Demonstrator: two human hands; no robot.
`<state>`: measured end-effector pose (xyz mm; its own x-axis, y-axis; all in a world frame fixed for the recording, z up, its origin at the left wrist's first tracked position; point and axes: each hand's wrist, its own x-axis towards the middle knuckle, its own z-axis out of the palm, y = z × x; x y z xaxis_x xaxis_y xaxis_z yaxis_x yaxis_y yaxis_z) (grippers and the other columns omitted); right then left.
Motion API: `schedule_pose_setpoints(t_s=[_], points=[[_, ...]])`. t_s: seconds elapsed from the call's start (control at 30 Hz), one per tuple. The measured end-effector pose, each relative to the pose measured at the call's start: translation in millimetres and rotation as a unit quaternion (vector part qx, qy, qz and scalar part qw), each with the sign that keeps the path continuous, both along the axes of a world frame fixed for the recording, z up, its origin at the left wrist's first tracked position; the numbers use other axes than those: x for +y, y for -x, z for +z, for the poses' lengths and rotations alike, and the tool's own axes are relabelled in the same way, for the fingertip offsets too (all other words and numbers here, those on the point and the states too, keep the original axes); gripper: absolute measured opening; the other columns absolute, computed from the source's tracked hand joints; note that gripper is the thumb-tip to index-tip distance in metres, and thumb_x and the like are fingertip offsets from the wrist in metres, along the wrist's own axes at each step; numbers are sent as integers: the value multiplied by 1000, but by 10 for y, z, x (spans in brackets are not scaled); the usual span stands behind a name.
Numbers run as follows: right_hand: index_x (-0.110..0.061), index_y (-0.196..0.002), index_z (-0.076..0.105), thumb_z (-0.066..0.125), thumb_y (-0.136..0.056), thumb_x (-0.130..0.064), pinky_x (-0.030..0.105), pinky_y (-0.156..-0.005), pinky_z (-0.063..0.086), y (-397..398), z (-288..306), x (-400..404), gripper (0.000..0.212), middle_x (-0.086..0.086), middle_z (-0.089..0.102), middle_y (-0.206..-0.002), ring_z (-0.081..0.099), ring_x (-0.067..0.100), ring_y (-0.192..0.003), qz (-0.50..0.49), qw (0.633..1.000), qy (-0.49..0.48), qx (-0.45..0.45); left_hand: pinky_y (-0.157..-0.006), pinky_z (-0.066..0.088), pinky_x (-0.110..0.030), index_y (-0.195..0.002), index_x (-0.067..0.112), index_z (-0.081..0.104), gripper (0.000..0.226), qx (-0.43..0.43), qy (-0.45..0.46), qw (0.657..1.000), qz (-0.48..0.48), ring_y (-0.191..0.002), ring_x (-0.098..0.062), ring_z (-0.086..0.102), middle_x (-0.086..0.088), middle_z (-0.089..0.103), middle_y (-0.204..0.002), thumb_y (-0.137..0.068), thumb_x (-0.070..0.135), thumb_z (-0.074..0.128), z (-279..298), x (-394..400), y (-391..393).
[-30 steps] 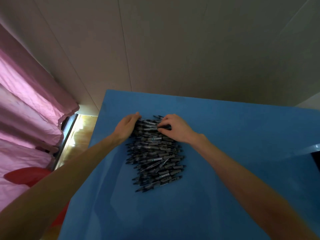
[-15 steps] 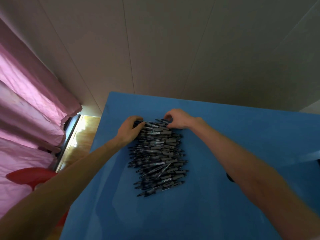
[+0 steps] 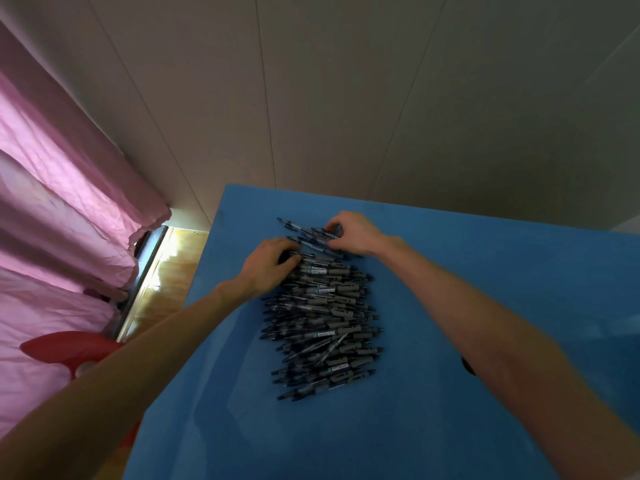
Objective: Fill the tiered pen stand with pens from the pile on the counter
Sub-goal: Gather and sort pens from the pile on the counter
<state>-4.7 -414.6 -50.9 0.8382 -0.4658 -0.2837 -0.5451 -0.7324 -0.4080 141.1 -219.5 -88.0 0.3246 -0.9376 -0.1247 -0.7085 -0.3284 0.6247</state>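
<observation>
A big pile of dark pens (image 3: 323, 320) with grey grips lies on the blue counter (image 3: 450, 393), the pens lying roughly side by side. My left hand (image 3: 268, 263) curls its fingers round pens at the pile's far left corner. My right hand (image 3: 353, 232) is at the far end and pinches a few pens (image 3: 304, 233) that have been drawn a little away from the pile toward the wall. No pen stand is in view.
The counter's far edge meets a beige panelled wall (image 3: 346, 98). A pink curtain (image 3: 62, 188) hangs at the left, over a wooden floor strip (image 3: 166, 268). A red object (image 3: 65, 348) sits low at the left. A small dark thing (image 3: 468, 365) peeks out under my right forearm.
My right hand has moved from on top of the pile to its far end, drawing a few pens toward the wall. My left hand shifted slightly onto the pile's far left corner.
</observation>
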Motion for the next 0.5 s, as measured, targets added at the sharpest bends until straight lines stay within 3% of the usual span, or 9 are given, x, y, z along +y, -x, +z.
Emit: schedule_pose_setpoints(t_s=[0.2, 0.37, 0.5], points=[[-17, -132, 58, 71, -84, -53, 35, -86, 50, -145, -34, 82, 61, 1, 56, -121, 57, 21, -107, 61, 993, 90, 49, -89, 52, -41, -117, 18, 70, 28, 3, 4, 1000, -8, -104, -19, 61, 2, 68, -115, -103, 37, 54, 6, 1, -50], [-12, -111, 55, 71, -86, -41, 35, -68, 44, -283, 2, 85, 41, 7, 56, -108, 54, 22, -86, 64, 983, 136, 106, -95, 51, -40, -118, 17, 71, 28, 18, 6, 1000, 0, -108, -18, 61, 0, 68, -118, -103, 34, 55, 16, 2, -97], [-5, -123, 48, 62, -96, -34, 35, -70, 41, -274, -38, 77, 42, 13, 54, -117, 51, 24, -87, 44, 982, 128, 134, -95, 50, -38, -118, 13, 71, 27, 44, 14, 999, 26, -108, -19, 61, -2, 67, -118, -104, 31, 55, 59, 16, -134]])
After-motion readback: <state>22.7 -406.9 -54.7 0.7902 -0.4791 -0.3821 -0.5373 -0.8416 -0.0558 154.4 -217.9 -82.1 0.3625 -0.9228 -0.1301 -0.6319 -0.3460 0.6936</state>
